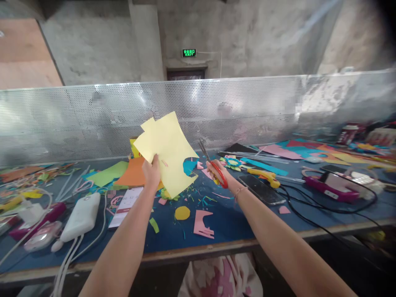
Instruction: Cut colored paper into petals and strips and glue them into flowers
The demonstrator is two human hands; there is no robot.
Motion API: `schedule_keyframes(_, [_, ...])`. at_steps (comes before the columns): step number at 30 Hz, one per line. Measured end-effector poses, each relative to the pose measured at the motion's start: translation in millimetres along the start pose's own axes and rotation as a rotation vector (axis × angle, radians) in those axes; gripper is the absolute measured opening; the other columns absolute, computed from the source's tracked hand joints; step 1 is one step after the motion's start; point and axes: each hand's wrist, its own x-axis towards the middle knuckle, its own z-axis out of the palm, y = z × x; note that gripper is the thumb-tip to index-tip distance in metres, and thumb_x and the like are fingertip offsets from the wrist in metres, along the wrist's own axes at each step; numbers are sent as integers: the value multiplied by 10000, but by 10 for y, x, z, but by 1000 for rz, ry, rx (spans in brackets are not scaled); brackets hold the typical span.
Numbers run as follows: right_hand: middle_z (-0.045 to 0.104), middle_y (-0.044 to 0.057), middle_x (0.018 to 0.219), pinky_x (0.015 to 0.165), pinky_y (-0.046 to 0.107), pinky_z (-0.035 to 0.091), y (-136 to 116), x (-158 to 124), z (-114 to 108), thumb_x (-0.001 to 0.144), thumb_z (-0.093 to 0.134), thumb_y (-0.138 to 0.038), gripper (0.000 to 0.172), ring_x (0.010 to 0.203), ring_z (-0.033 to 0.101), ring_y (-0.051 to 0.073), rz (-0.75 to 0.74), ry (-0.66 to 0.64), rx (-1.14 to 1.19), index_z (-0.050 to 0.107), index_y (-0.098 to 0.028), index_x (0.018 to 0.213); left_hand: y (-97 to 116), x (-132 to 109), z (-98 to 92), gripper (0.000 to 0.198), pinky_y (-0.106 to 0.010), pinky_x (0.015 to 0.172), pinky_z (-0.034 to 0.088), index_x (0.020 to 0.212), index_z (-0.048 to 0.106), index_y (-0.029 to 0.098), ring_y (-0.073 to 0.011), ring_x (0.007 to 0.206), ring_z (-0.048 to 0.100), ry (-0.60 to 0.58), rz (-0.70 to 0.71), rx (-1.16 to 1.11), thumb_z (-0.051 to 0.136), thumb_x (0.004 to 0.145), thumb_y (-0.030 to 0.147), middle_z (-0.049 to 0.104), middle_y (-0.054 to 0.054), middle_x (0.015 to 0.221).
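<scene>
My left hand (152, 171) grips a sheet of pale yellow paper (167, 148) by its lower left part and holds it up above the table. The sheet has a stepped notch at its upper left and a rounded cut-out at its lower right. In my right hand (216, 171) is a pair of scissors with red handles (223, 178); the blades point up and left, apart from the paper. Below lie a yellow paper circle (182, 213), a cut pink paper piece (203, 225) and a small green strip (154, 225).
Left are a white power bank (82, 216) with cables and a lit phone (126, 206). On the right lie a dark phone (261, 189), a yellow-handled tool (264, 176) and a purple box (331, 189) among black cords. A perforated metal screen (198, 111) borders the back.
</scene>
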Motion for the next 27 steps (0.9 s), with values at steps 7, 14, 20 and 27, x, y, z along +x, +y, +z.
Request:
schedule_keyframes(7, [515,-29,629,413,268,362,-115,-98,-11,678,557,-579,401,432,415,95,22,-39,-90,400,-239,820,15,74,-99,329,-322,891,434,943,628,149,-241,1018,592,-8,11,-92,547,746,400,666,-116,1029])
schedule_keyframes(14, [482,-24,700,617,307,439,-222,-130,-405,670,628,-415,321,624,492,131,-187,-373,-293,434,-227,842,126,210,-320,367,-325,877,461,970,641,109,-237,990,602,-155,1,-123,602,711,367,659,-118,1056])
schedule_keyframes(20, [577,53,930,747,318,418,-236,-155,-441,646,652,-480,448,838,541,196,-91,-494,-568,472,-210,955,175,203,-317,340,-343,876,470,944,655,106,-242,968,612,-264,9,-140,624,688,327,676,-99,1015])
schedule_keyframes(27, [608,39,864,677,303,395,-265,-181,-368,618,655,-530,480,773,546,196,-98,-524,-618,517,-210,948,259,146,-276,303,-329,881,469,902,659,114,-239,974,608,-310,-49,-153,655,661,298,676,-104,997])
